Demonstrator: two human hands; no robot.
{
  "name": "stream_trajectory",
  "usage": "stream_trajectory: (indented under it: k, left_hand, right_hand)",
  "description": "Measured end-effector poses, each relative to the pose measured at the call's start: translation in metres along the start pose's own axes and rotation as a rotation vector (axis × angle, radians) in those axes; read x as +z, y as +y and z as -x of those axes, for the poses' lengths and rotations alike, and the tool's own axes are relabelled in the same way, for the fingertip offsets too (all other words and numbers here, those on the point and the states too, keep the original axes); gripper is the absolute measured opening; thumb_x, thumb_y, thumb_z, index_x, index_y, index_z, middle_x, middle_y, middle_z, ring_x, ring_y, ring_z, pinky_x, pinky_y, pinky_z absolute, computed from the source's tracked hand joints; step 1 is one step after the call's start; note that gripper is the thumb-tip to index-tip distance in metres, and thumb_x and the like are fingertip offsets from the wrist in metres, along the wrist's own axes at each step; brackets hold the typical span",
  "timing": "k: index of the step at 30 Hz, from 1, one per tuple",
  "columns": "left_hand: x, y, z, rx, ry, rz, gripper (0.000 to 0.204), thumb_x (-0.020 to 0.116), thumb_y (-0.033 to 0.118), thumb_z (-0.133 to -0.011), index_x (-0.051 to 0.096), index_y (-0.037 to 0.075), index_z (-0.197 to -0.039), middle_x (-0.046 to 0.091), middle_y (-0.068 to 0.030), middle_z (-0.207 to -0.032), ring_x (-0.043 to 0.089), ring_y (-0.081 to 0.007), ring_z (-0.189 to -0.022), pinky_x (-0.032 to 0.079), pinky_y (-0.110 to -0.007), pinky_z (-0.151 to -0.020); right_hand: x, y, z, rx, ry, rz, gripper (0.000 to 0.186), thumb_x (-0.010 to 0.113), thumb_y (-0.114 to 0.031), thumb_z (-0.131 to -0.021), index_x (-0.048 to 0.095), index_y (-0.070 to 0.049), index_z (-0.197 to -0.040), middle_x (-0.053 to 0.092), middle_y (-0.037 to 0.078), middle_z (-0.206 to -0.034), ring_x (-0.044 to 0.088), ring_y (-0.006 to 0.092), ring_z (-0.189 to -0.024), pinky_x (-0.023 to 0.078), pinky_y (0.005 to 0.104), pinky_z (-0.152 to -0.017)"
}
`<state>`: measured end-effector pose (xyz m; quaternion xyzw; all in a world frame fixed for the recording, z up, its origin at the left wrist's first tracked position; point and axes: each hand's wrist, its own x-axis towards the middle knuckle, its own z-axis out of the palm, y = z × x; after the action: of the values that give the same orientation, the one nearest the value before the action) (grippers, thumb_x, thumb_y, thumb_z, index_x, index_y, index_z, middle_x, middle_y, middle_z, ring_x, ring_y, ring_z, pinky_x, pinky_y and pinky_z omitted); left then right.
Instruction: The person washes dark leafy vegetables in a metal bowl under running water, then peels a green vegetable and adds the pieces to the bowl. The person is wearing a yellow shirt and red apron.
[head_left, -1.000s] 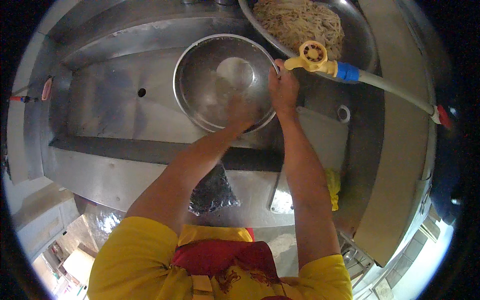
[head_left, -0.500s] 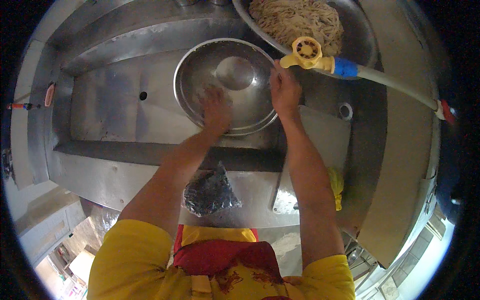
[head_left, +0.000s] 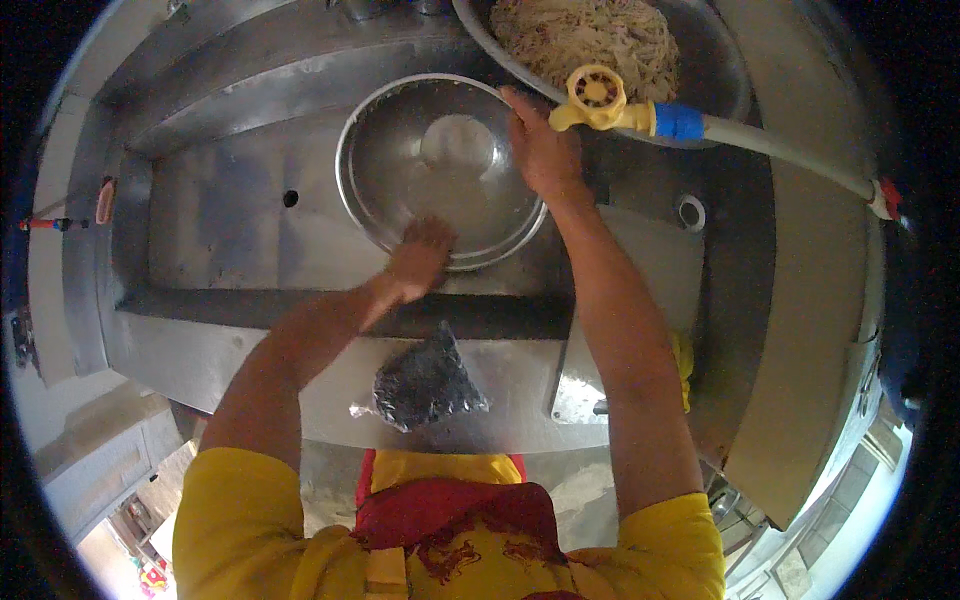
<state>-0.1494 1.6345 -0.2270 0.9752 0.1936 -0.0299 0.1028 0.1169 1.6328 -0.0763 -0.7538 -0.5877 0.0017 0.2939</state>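
A shiny metal bowl (head_left: pixel 400 150) stands in the steel sink (head_left: pixel 220 220), its inside wet-looking. My right hand (head_left: pixel 545 150) grips its upper right rim, beside a yellow tap valve (head_left: pixel 597 95) on a blue-banded hose (head_left: pixel 790 155). At the bowl's lower left, my left hand (head_left: pixel 422 258) touches the inside with blurred, slightly spread fingers. Below the sink basin, a dark crumpled plastic bag (head_left: pixel 425 385) lies on the front ledge.
A large metal basin (head_left: pixel 735 55) of pale strips (head_left: pixel 585 35) sits behind at the right. A metal plate (head_left: pixel 665 255) lies right of the sink beside yellow material (head_left: pixel 682 375). A drain hole (head_left: pixel 290 199) shows left of the bowl.
My left hand has moved from deeper inside the bowl toward its near rim. My right hand has shifted up and left along the rim, with the bowl moving slightly left.
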Motion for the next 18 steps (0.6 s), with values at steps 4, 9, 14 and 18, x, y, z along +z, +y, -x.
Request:
stream_trajectory:
  k: [4, 9, 14, 18]
  left_hand:
    - [-0.019, 0.072, -0.048, -0.163, 0.008, 0.561, 0.062, 0.061, 0.013, -0.085, 0.039, 0.002, -0.142, 0.042, -0.0253, -0.145, 0.038, -0.0438, -0.135, 0.031, -0.051, -0.113]
    - [-0.049, 0.085, -0.098, -0.090, 0.156, 1.394, 0.069, 0.062, 0.027, -0.091, 0.033, 0.000, -0.148, 0.049, -0.0234, -0.137, 0.045, -0.0318, -0.132, 0.038, -0.043, -0.109]
    - [0.004, 0.004, -0.038, 0.454, -0.107, -0.092, 0.047, 0.047, 0.033, -0.098, 0.053, 0.003, -0.135, 0.044, -0.0198, -0.146, 0.039, -0.0323, -0.138, 0.040, -0.045, -0.109]
    - [-0.019, -0.126, -0.040, -0.057, 0.338, -0.035, 0.045, 0.049, 0.024, -0.089, 0.058, 0.005, -0.128, 0.047, -0.0211, -0.141, 0.038, -0.0398, -0.136, 0.032, -0.056, -0.113]
  right_hand:
    - [0.023, 0.017, 0.037, 0.076, 0.048, -0.212, 0.049, 0.060, -0.013, -0.089, 0.051, -0.012, -0.138, 0.065, 0.023, -0.116, 0.060, 0.0412, -0.110, 0.048, 0.0465, -0.095]
    - [0.017, -0.003, 0.068, 0.270, 0.043, -0.089, 0.056, 0.060, -0.008, -0.086, 0.047, -0.012, -0.141, 0.062, 0.027, -0.120, 0.061, 0.0447, -0.107, 0.049, 0.0480, -0.094]
    - [-0.016, 0.000, 0.027, 0.269, -0.233, 0.101, 0.061, 0.059, -0.004, -0.083, 0.045, -0.013, -0.142, 0.061, 0.025, -0.123, 0.061, 0.0438, -0.108, 0.049, 0.0482, -0.094]
    - [-0.018, -0.022, 0.007, 0.222, -0.301, 0.132, 0.061, 0.057, -0.006, -0.084, 0.045, -0.013, -0.143, 0.062, 0.023, -0.123, 0.062, 0.0424, -0.108, 0.049, 0.0487, -0.095]
